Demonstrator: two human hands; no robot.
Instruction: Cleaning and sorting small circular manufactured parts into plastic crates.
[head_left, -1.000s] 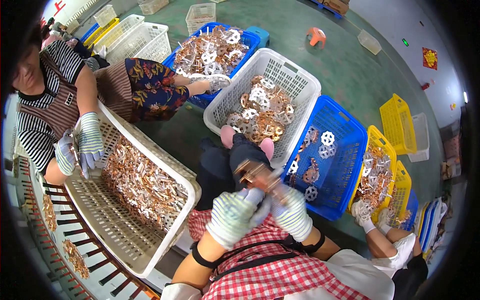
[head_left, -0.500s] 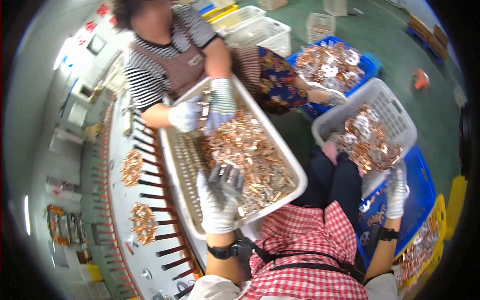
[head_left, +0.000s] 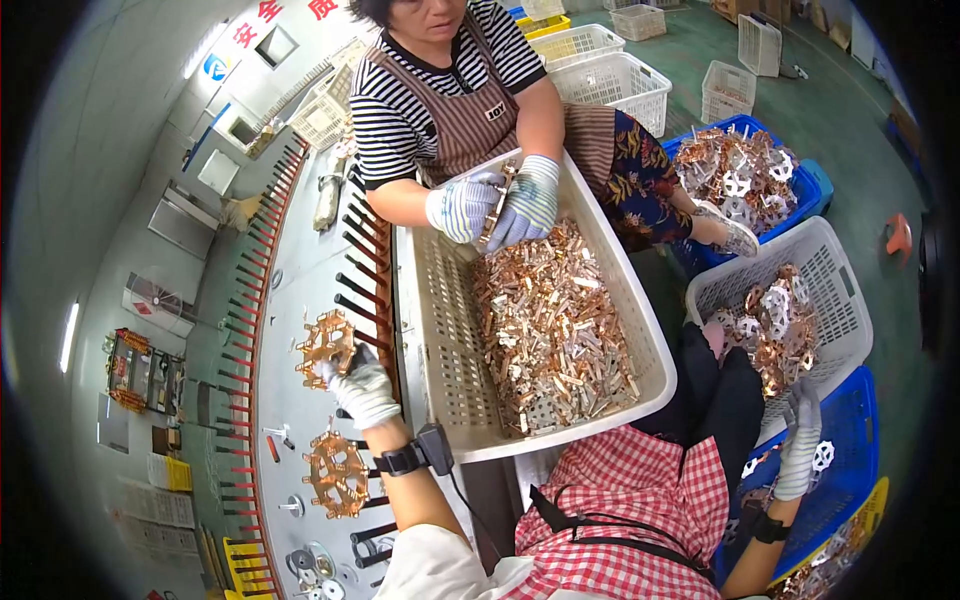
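Observation:
My left hand (head_left: 362, 390), in a striped glove with dark fingertips, is at a copper-coloured toothed ring (head_left: 326, 345) on the grey worktop. Thumb and fingers close round the ring's near right edge. A second copper-coloured ring (head_left: 336, 474) lies just nearer to me. Low on the right, my right hand (head_left: 798, 440), also gloved, is beside the near corner of a whitish crate (head_left: 850, 345) of copper and silver pieces. Its fingers point forward, stretched out, and I see nothing in them. Between my arms stands a large whitish crate (head_left: 655, 390) full of small metal strips (head_left: 560, 330).
Across the large crate, a co-worker's gloved hands (head_left: 495, 210) hold a metal piece. Dark pegs (head_left: 365, 300) line the worktop; bolts and washers (head_left: 318, 570) lie at its near end. A blue bin (head_left: 850, 430) is under my right hand, another blue bin (head_left: 805, 185) farther off.
My left hand has gone from over the large crate, palm up and empty, leftward to the farther copper ring. My right hand stays by the whitish crate. The view has shifted.

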